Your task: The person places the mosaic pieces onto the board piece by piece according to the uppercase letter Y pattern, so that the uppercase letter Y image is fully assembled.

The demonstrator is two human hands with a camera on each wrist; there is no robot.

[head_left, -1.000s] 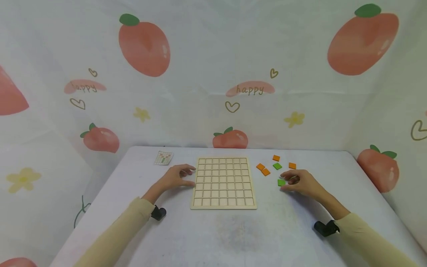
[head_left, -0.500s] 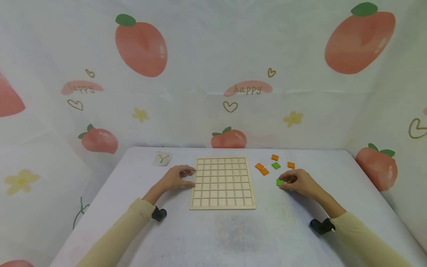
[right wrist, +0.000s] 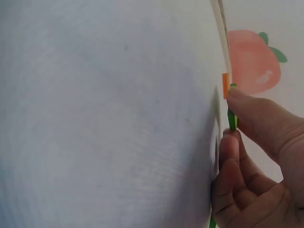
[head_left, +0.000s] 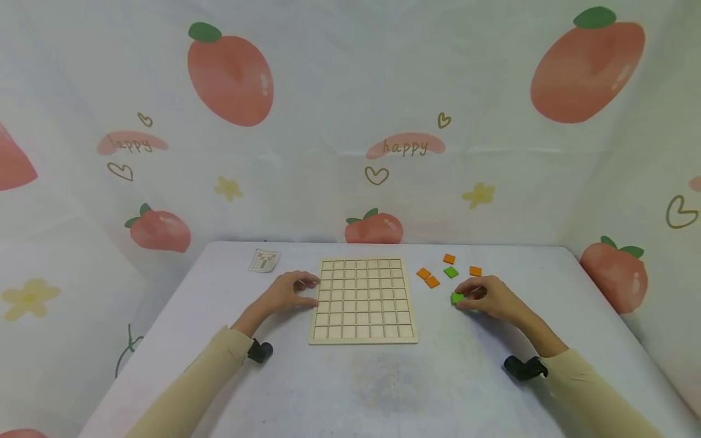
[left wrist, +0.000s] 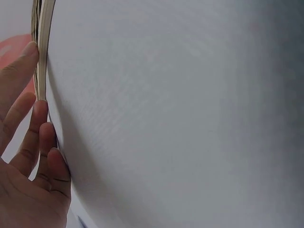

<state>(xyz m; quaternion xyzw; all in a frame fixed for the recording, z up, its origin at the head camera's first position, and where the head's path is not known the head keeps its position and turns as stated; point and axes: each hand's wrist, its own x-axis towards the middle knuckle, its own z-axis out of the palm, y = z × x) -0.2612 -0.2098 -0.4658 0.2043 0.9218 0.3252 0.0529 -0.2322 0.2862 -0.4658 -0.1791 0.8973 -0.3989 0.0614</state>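
A square wooden grid board (head_left: 362, 295) lies on the white table. At its left edge rests my left hand (head_left: 282, 293), thumb and fingertips spread along the rim. The left wrist view shows those fingertips against the board's edge (left wrist: 42, 71). To the right of the board, my right hand (head_left: 489, 298) pinches a small green square tile (head_left: 456, 298) between thumb and fingers. Part of that tile (right wrist: 232, 118) is covered by the thumb in the right wrist view. A second green tile (head_left: 451, 272) lies just behind.
Several orange tiles (head_left: 432, 281) lie loose around the second green tile. A small card with a coloured grid pattern (head_left: 265, 260) sits at the back left of the table. Behind the table hangs a cloth printed with peaches (head_left: 375, 229).
My right thumb and fingers have come together on the near green tile, which has shifted slightly and now looks tilted. My left hand stays at the board's edge. The head view drifts a little.
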